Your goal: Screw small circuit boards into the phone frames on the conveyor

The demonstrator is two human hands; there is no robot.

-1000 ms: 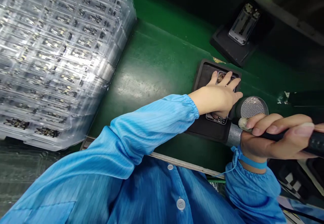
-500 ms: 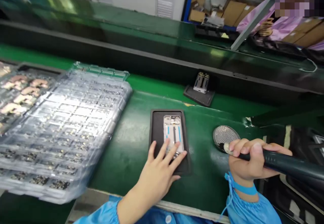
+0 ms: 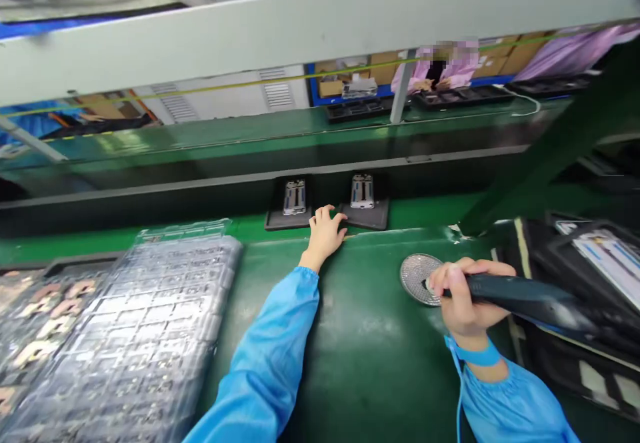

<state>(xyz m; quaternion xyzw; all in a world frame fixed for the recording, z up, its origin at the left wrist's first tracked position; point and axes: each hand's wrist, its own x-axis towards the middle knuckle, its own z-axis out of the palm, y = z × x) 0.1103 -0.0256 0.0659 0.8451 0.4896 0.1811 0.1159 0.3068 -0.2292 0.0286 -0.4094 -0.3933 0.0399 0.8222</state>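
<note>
My left hand (image 3: 325, 231) is stretched out to the far edge of the green bench (image 3: 360, 349), fingers apart, its fingertips at the near left corner of a black tray (image 3: 370, 217) that carries a phone frame (image 3: 363, 191). A second black tray (image 3: 280, 219) with a phone frame (image 3: 295, 197) lies just left of it on the dark conveyor. My right hand (image 3: 457, 296) is closed round a black electric screwdriver (image 3: 525, 298). Its tip rests at a round silver screw dish (image 3: 416, 276).
A stack of clear blister trays (image 3: 140, 329) with small parts fills the left of the bench. Black trays with parts (image 3: 600, 263) stand at the right. A grey beam (image 3: 300, 29) crosses overhead. Another person in pink works at the far line (image 3: 445, 63).
The view has lifted from the bench. My left hand has slid the black tray with the phone frame away to the conveyor, beside the other tray. My right hand still holds the screwdriver by the dish.
</note>
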